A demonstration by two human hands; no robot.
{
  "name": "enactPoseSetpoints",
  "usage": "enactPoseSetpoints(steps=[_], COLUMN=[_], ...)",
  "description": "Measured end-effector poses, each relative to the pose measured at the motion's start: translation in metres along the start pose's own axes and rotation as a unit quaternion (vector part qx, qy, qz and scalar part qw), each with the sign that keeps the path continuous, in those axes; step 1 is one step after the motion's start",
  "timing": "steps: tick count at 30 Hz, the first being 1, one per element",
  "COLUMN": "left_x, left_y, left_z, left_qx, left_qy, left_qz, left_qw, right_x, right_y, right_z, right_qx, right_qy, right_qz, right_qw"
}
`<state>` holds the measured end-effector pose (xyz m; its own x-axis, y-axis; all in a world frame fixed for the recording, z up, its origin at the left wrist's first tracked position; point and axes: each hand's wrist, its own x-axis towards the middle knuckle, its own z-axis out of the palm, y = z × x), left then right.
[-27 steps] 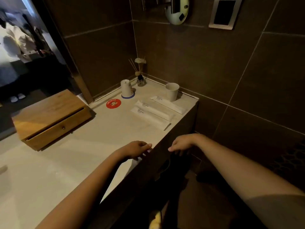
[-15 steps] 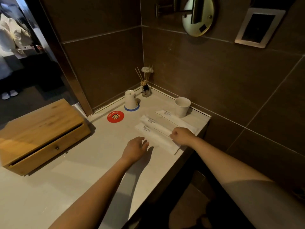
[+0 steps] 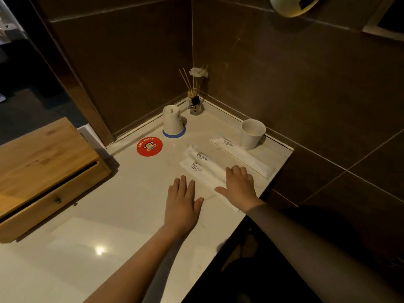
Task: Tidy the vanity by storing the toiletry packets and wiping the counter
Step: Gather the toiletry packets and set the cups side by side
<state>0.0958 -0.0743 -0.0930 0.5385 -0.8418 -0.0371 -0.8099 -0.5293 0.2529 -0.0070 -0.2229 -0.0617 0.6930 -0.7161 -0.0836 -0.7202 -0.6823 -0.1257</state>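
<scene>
Three white toiletry packets printed "BRUSHING TEETH" lie on the pale counter (image 3: pixel 131 204): a far packet (image 3: pixel 242 156) beside a cup, a middle packet (image 3: pixel 203 158), and a near packet (image 3: pixel 196 169). My right hand (image 3: pixel 239 186) lies flat, fingers spread, on the near ends of the middle and near packets. My left hand (image 3: pixel 182 204) rests flat and open on the bare counter just left of them. A wooden drawer box (image 3: pixel 43 171) stands at the left, its drawer slightly ajar.
An upside-down paper cup (image 3: pixel 172 121) sits on a blue coaster, beside a red round coaster (image 3: pixel 149 146). A reed diffuser (image 3: pixel 195 101) stands in the wall corner. An upright white cup (image 3: pixel 252 133) is near the right wall. The counter edge drops off at right.
Both hands rose from the counter's front edge onto the top. The right hand settled on the packets, the left beside them. The view moved closer to the corner.
</scene>
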Motion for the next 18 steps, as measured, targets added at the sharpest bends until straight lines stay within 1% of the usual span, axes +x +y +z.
enactPoseSetpoints(steps=[6, 12, 14, 15, 18], left_x=[-0.001, 0.0, 0.002, 0.003, 0.009], left_y=[0.001, 0.015, 0.021, 0.023, 0.031], left_z=[0.003, -0.002, -0.004, -0.005, -0.007], left_qx=[0.003, -0.029, -0.05, -0.062, -0.091], left_qy=[0.007, -0.001, 0.011, 0.017, 0.034], left_qz=[-0.011, -0.054, -0.075, -0.085, -0.104], left_qw=[1.0, 0.998, 0.996, 0.994, 0.99], right_x=[-0.004, -0.005, -0.001, 0.001, 0.008], right_y=[0.0, -0.002, -0.003, -0.004, -0.002], right_z=[0.004, 0.0, -0.004, -0.007, -0.012], right_qx=[-0.001, 0.064, 0.109, 0.139, 0.215], right_qy=[0.038, 0.044, 0.03, 0.014, -0.057], right_qz=[-0.028, -0.042, -0.03, -0.011, 0.053], right_qw=[0.999, 0.996, 0.993, 0.99, 0.973])
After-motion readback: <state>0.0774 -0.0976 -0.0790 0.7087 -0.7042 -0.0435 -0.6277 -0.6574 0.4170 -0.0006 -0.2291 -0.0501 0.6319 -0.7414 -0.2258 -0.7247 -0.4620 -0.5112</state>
